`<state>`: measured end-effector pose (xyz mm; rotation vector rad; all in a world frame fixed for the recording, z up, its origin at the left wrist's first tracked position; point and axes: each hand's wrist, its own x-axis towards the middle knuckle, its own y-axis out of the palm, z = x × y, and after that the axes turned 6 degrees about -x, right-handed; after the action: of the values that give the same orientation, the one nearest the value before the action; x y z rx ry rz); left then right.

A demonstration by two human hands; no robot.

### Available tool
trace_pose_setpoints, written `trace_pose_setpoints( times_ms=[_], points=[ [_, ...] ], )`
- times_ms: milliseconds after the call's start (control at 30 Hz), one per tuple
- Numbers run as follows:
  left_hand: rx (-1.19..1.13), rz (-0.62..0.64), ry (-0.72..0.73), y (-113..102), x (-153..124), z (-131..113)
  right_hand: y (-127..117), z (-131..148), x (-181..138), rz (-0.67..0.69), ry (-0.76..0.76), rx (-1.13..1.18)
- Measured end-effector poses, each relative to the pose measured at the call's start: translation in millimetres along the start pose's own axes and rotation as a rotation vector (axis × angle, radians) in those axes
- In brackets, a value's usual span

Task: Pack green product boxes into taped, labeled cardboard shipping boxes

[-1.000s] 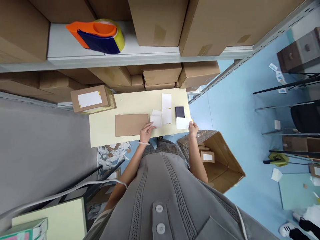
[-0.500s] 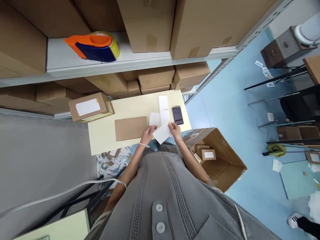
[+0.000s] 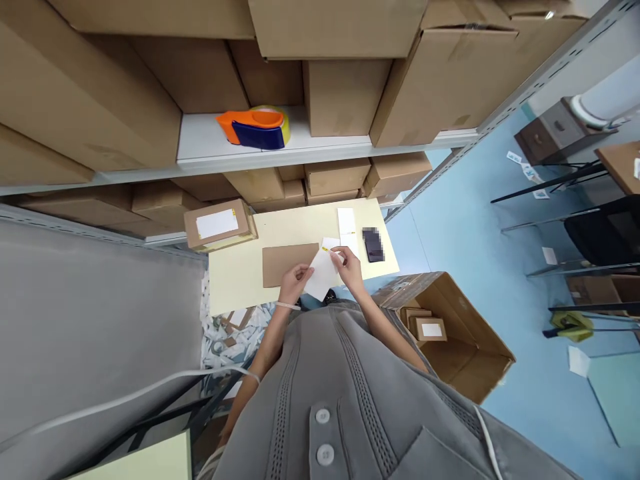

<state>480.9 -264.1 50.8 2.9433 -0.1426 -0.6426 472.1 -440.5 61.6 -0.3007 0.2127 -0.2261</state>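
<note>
Between my two hands is a white label sheet with a small yellow mark at its upper edge. My left hand pinches its left edge. The fingers of my right hand are closed on its upper right corner, by the yellow mark. Behind it, on the cream table, lies a flat brown cardboard box, partly covered by the sheet and my left hand. A strip of white labels and a dark phone lie beyond my right hand.
A taped carton with a white label sits at the table's back left. An orange and blue tape dispenser rests on the shelf among cartons. To the right stands a large open carton holding small boxes. Paper scraps lie below left.
The label sheet has turned more upright, and my right hand has shifted along its top edge to the yellow mark. The camera view has shifted, so the surroundings appear farther right and lower.
</note>
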Motion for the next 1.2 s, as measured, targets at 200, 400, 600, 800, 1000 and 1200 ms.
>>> trace_pose_setpoints(
  times_ms=[200, 400, 600, 800, 1000, 1200],
  points=[
    [-0.257, -0.382, 0.184, -30.2, 1.7, -45.1, 35.8, 54.6, -13.1, 0.28, 0.08, 0.309],
    [-0.444, -0.419, 0.355, -42.1, -11.3, -97.8, 74.5, 112.2, -23.7, 0.508, -0.052, 0.314],
    [-0.417, -0.412, 0.494, -56.0, -33.0, -129.7, 95.2, 154.8, -18.1, 0.392, -0.23, 0.282],
    [-0.13, -0.4, 0.765, -83.0, -53.5, -164.6, 107.7, 192.2, -6.7, 0.497, -0.316, 0.24],
    [0.041, -0.291, 0.711, -103.6, -70.6, -168.3, 127.8, 219.2, -14.0, 0.582, -0.375, 0.281],
    [-0.098, -0.39, 0.686, -105.2, -80.3, -164.1, 139.4, 219.4, -28.7, 0.621, -0.423, 0.373]
  ],
)
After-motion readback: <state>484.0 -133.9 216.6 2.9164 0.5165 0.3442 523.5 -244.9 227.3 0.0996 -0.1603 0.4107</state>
